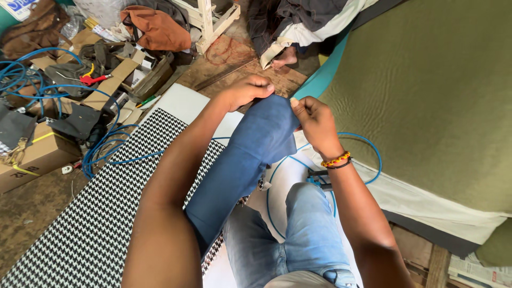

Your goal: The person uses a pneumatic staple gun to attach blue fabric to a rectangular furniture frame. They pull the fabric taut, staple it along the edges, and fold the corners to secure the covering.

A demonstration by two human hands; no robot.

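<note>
At centre frame, both hands meet on the top edge of a long strip of blue denim-like cloth [250, 154], which hangs from the grip down toward 7 o'clock and passes behind the left forearm. The left hand [246, 90] is closed over the upper left corner, fingers curled together with the edge pinched under them; the right hand [314, 120], at 3 o'clock of it, pinches the opposite corner between thumb and bunched fingers. Holding the two corners apart and raised keeps the edge taut and lets the length fall straight, so the fabric reads flat rather than bunched. A beaded red-and-yellow bracelet with a dark band [337, 160] sits on the right wrist. Below the cloth, at 6 o'clock, lie the person's knees in pale blue jeans [304, 234]. A thin blue hose [362, 141] loops across a white sheet [288, 176] beneath the hands. At 8 o'clock a black-and-white houndstooth fabric [106, 213] lies spread on the floor. At 2 o'clock an olive-green upholstered cushion [437, 96] fills the corner. Cardboard boxes [42, 154] and coiled blue tubing [21, 80] sit at 10 o'clock. Another person's bare foot [284, 57] shows at 12 o'clock.
</note>
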